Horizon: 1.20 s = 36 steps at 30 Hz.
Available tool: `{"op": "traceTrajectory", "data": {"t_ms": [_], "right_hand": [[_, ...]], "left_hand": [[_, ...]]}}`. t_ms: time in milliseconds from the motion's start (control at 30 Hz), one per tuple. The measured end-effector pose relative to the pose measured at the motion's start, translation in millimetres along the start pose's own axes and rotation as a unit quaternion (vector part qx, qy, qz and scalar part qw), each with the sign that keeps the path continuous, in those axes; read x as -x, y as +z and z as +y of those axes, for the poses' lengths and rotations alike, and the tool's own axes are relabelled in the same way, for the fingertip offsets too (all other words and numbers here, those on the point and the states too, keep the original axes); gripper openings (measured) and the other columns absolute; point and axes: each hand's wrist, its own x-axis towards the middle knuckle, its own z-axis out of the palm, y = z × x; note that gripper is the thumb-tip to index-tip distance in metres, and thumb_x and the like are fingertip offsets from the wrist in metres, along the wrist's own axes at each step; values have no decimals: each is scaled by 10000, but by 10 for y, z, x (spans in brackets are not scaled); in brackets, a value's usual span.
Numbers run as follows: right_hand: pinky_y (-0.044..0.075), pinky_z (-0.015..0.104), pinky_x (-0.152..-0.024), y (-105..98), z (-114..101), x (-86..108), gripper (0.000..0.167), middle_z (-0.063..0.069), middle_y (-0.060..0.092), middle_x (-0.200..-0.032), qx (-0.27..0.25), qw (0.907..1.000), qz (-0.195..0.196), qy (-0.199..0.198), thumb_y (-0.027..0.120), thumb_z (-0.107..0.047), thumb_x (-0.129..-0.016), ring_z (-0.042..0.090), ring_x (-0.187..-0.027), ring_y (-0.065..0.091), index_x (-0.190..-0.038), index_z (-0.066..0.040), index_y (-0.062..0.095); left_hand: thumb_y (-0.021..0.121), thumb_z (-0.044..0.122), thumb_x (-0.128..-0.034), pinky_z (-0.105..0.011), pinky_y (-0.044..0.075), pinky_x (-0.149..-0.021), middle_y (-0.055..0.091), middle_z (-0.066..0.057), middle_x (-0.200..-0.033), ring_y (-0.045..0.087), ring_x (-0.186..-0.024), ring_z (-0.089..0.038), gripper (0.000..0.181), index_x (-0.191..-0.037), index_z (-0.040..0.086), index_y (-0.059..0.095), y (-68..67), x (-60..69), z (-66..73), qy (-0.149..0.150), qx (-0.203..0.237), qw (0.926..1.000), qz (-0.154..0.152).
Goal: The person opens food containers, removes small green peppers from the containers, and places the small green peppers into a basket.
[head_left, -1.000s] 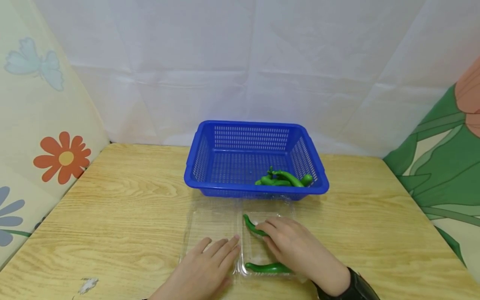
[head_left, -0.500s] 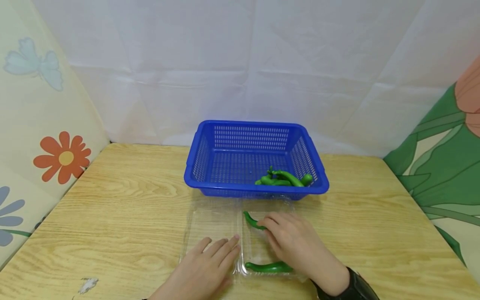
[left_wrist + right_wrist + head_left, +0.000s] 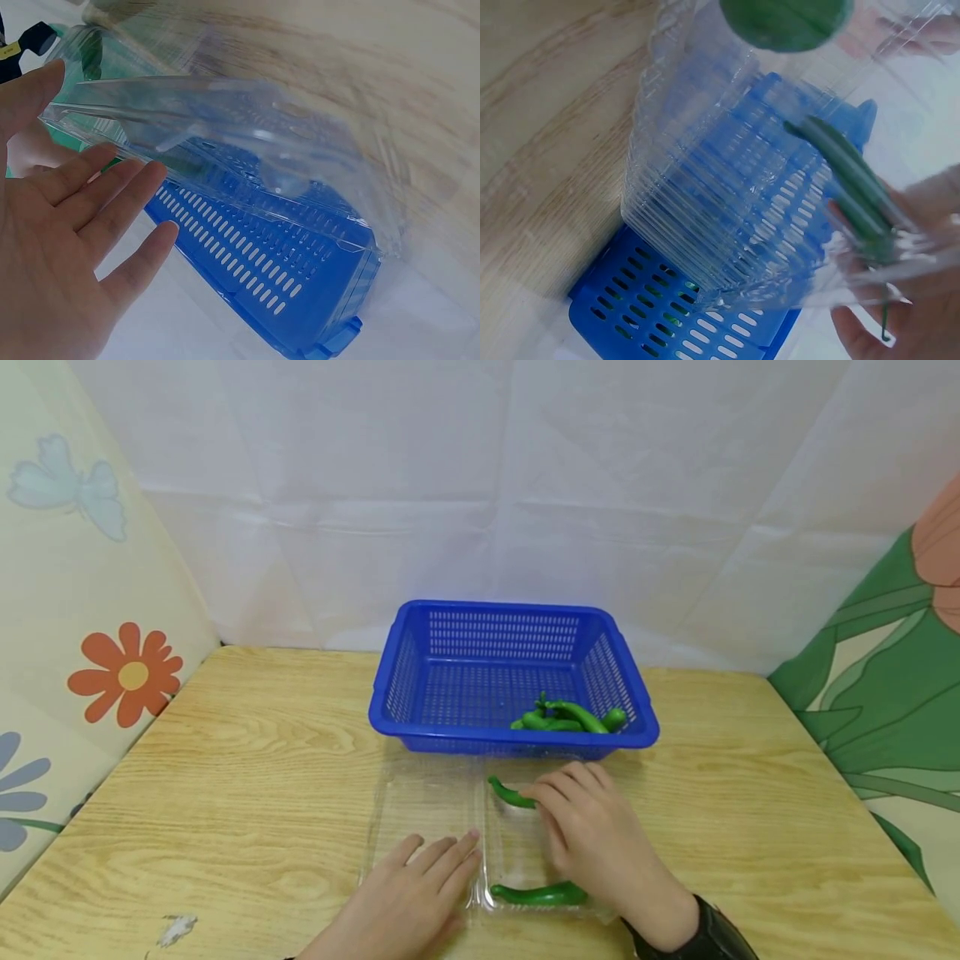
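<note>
A clear plastic clamshell box (image 3: 513, 852) lies unfolded on the table, its two halves side by side. In its right half, my right hand (image 3: 600, 843) pinches a long green chili pepper (image 3: 512, 795) near the far side. The right wrist view shows that pepper (image 3: 844, 172) through the plastic, with fingers behind it. A second green chili pepper (image 3: 540, 895) lies along the near side of the same half, its right end by my wrist. My left hand (image 3: 408, 893) rests on the left half with straight fingers; the left wrist view shows its palm (image 3: 52, 247) and spread fingers.
Just behind the box stands a blue slotted basket (image 3: 517, 737), with several green peppers (image 3: 573, 714) heaped in its near right corner. The wooden table (image 3: 262, 777) meets a white cloth (image 3: 337, 510) at the back. Printed panels flank both sides.
My right hand has slid the pinched chili pepper away from me, toward the far side of the box's right half. My left hand and the near pepper have stayed in place.
</note>
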Motion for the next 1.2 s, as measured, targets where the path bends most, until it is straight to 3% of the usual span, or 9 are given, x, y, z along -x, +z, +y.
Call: {"op": "traceTrajectory", "data": {"t_ms": [233,467,800,1200], "right_hand": [[465,445,-805,-40,-21,-22,243,38,695,-941,-22,9994,317,147,592,-13,-794,239,-857,598,-977,-85,734],[455,428,-834,-83,-32,-21,256,41,695,-926,-82,9979,419,479,501,-70,-859,238,-847,594,-950,-94,739],[439,422,-790,-87,-49,-70,281,45,696,-879,-163,9924,1202,191,463,-105,-900,236,-777,600,-897,-86,743],[413,426,-791,-102,-55,-97,311,79,698,-892,-158,9859,1661,-150,448,-127,-981,258,-759,597,-919,-55,744]], "left_hand": [[658,512,-811,-343,484,-853,614,-46,-1324,602,-1090,-158,621,-1277,103,629,10,-1,2,-7,-3,10000,57],[655,513,-814,-344,485,-858,613,-41,-1328,601,-1093,-155,623,-1284,105,628,4,3,2,-21,-5,10000,30],[650,518,-819,-345,484,-861,610,-39,-1335,603,-1095,-154,624,-1286,106,630,-1,5,1,-15,-31,10000,-14],[639,521,-839,-341,484,-868,605,-42,-1345,604,-1101,-155,622,-1298,102,626,-1,-4,-4,5,9,10000,-96]]}}
